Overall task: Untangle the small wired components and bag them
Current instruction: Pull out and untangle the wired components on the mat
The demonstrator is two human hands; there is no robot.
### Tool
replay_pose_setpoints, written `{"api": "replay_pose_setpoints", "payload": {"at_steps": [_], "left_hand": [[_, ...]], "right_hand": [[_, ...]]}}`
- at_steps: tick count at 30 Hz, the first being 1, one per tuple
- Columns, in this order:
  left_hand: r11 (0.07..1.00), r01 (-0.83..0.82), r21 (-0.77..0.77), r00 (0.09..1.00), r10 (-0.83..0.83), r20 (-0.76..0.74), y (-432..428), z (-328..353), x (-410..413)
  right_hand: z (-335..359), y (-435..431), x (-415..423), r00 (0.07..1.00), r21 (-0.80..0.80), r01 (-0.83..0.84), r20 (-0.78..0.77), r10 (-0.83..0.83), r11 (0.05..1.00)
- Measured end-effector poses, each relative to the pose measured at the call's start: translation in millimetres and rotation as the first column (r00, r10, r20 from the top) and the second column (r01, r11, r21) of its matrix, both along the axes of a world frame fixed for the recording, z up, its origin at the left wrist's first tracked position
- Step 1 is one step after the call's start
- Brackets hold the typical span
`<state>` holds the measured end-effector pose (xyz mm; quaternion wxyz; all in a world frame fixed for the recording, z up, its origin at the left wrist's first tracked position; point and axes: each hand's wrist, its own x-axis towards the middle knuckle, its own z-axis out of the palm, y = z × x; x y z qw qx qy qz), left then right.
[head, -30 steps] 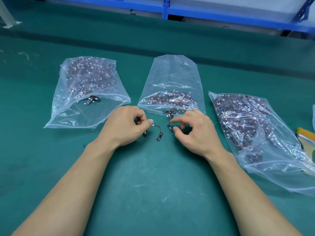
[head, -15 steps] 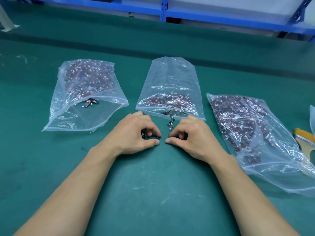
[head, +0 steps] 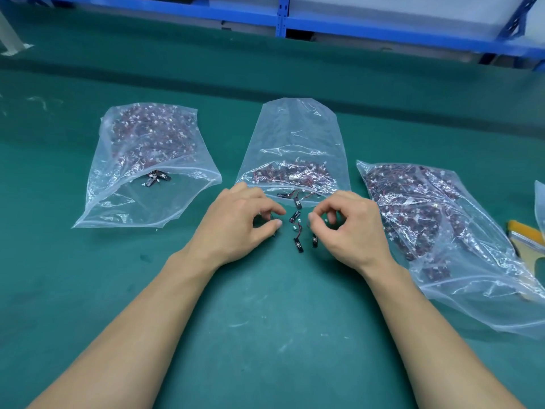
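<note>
Where the mouth of the middle bag (head: 295, 137) opens onto the green tabletop (head: 265, 335), near its centre, a few loose wired components (head: 298, 245) are seen lying between two hands. The left hand (head: 239, 222) is curled, with thumb and forefinger pinched on a small component (head: 274, 232) that is largely hidden. The right hand (head: 351, 228) is curled likewise; a thin wire is nipped between thumb and forefinger, and a dangling component (head: 315, 240) is hung from it. Toward the left edge a left bag (head: 141, 149) is laid, and toward the right edge a right bag (head: 427, 219), both filled with such parts. A yellow brush (head: 528, 240) is seen at the right edge, just beside the right bag.
</note>
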<state>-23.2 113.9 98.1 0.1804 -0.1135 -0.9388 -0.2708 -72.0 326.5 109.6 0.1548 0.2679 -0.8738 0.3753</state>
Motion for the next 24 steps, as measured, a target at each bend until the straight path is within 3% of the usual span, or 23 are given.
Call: {"api": "replay_pose_setpoints", "payload": {"at_steps": [7, 13, 18, 24], "left_hand": [[0.979, -0.074, -0.188, 0.996, 0.081, 0.032, 27, 3, -15], [0.965, 0.005, -0.262, 0.996, 0.018, 0.085, 28, 2, -18], [0.971, 0.007, -0.238, 0.994, 0.02, 0.111, 28, 0, -19], [0.996, -0.026, -0.088, 0.999, 0.028, 0.023, 28, 0, -17]], "right_hand": [[2, 6, -2, 0.999, -0.027, 0.041, 0.025, -0.041, 0.999], [6, 9, 2, 0.977, 0.091, -0.211, 0.06, 0.206, 0.973], [7, 5, 7, 0.927, 0.216, -0.365, 0.174, 0.332, 0.906], [9, 6, 6, 0.91, 0.234, -0.39, 0.248, 0.333, 0.891]]}}
